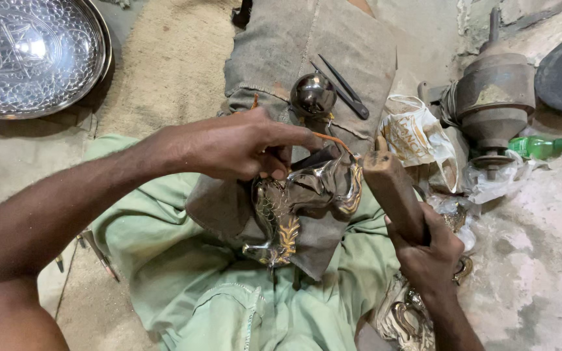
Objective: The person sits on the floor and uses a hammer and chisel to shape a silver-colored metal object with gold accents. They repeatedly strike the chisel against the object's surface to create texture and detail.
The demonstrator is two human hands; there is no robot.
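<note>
— What do we have in our 2 hands?

— Our left hand (242, 146) pinches a thin copper-coloured tool (333, 139), tip down on the shiny embossed metal piece (307, 201) lying just beneath it on a grey cloth (320, 244). Our right hand (427, 250) is wrapped tight around a wooden mallet (391, 188), head raised beside the piece.

— And beyond our left hand?

— A polished metal ball (313, 95).

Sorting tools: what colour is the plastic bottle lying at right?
Green plastic bottle, head view.
</note>
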